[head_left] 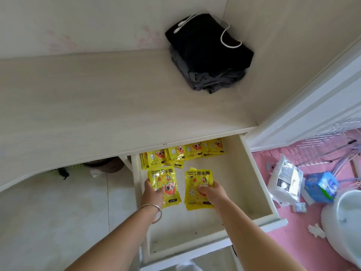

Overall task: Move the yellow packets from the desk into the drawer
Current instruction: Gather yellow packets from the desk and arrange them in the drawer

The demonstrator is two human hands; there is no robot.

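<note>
The white drawer (256, 184) under the desk stands pulled out. Both hands reach into it. My left hand (153, 193), with a silver bangle on the wrist, grips a small stack of yellow packets (166, 178) at the drawer's left. My right hand (210, 192) grips a second stack of yellow packets (197, 181) just to the right of the first. Both stacks lie against the drawer floor. A row of several more yellow packets (181, 153) lines the back of the drawer, partly under the desk edge. No yellow packets show on the desk top (97, 98).
Folded black and grey clothes (209, 53) with a white cord sit at the desk's back right corner. To the right, on a pink floor, lie a white plastic bag (283, 178), a blue tissue pack (320, 186), wire hangers and a white basin (345, 222). A white door frame stands right of the desk.
</note>
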